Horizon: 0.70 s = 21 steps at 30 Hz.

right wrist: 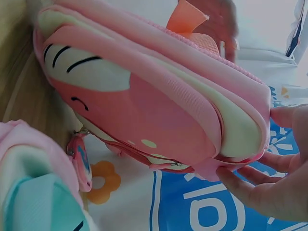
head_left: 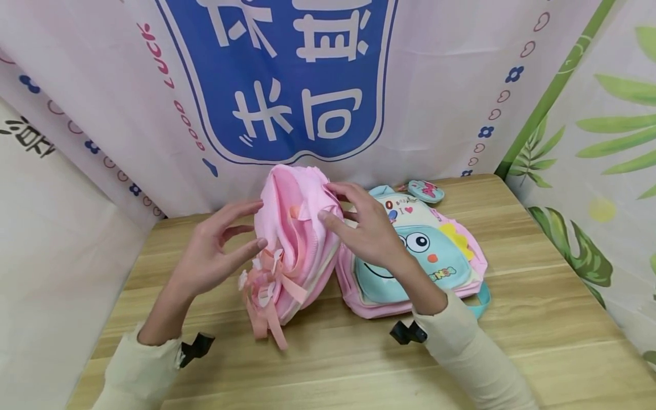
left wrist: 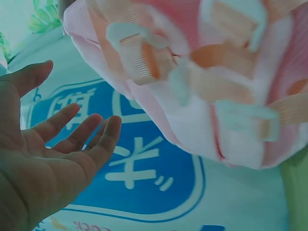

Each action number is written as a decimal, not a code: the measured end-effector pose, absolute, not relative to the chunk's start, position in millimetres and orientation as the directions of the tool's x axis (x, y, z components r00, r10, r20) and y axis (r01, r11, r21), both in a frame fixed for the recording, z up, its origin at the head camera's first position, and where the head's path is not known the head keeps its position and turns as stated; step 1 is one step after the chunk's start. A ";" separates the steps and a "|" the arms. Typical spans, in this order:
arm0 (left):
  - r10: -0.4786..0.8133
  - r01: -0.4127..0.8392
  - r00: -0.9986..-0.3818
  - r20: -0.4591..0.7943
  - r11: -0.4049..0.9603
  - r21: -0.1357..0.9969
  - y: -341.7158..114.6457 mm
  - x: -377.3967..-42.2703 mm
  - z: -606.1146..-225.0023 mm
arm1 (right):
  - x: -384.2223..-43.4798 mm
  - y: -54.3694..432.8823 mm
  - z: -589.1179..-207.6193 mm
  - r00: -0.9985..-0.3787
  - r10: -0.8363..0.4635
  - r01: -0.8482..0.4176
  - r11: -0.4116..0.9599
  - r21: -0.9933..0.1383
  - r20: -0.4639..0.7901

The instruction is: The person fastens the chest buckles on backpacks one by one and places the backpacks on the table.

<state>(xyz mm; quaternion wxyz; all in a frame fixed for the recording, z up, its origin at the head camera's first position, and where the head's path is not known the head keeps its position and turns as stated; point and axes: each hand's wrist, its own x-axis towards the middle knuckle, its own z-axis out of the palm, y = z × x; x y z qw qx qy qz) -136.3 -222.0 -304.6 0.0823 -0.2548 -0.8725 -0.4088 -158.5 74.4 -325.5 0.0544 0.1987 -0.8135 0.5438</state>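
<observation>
A pink children's backpack (head_left: pixel 277 225) stands on the table, with its strap side turned toward the left hand. Peach straps (head_left: pixel 274 327) with white buckles (left wrist: pixel 248 115) hang from that side. In the right wrist view, the backpack's front panel (right wrist: pixel 159 108) shows a printed face. At the bag's upper right edge, the right hand (head_left: pixel 371 228) pinches its corner between thumb and fingers. The left hand (head_left: pixel 207 250) is spread beside the bag's left side, and in the left wrist view its fingers (left wrist: pixel 98 139) are apart from the fabric.
A second backpack (head_left: pixel 441 262), blue and pink with a cartoon face, lies to the right, partly behind the right hand. A small round pouch (head_left: pixel 425 191) sits at its top. The wooden table (head_left: pixel 348 370) backs onto a printed curtain (head_left: pixel 435 85).
</observation>
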 end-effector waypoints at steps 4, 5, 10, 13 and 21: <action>0.350 0.462 -0.883 0.312 0.544 0.700 -230.4 -135.1 -316.9 | -158.0 79.5 -330.3 -0.930 -0.255 -0.340 0.325 -0.883 0.264; 0.344 0.453 -0.888 0.305 0.547 0.704 -232.8 -134.9 -320.6 | -158.0 81.0 -331.9 -0.933 -0.255 -0.331 0.324 -0.886 0.255; 0.301 0.399 -0.915 0.270 0.567 0.721 -246.4 -131.6 -340.6 | -156.8 88.7 -339.3 -0.943 -0.253 -0.293 0.334 -0.896 0.214; 0.264 0.344 -0.937 0.228 0.602 0.721 -259.2 -127.7 -353.9 | -155.8 92.4 -343.2 -0.950 -0.249 -0.268 0.340 -0.901 0.189; 0.163 0.068 -0.985 -0.061 0.680 0.730 -291.8 -112.8 -391.6 | -154.5 97.9 -355.7 -0.958 -0.236 -0.232 0.317 -0.920 0.161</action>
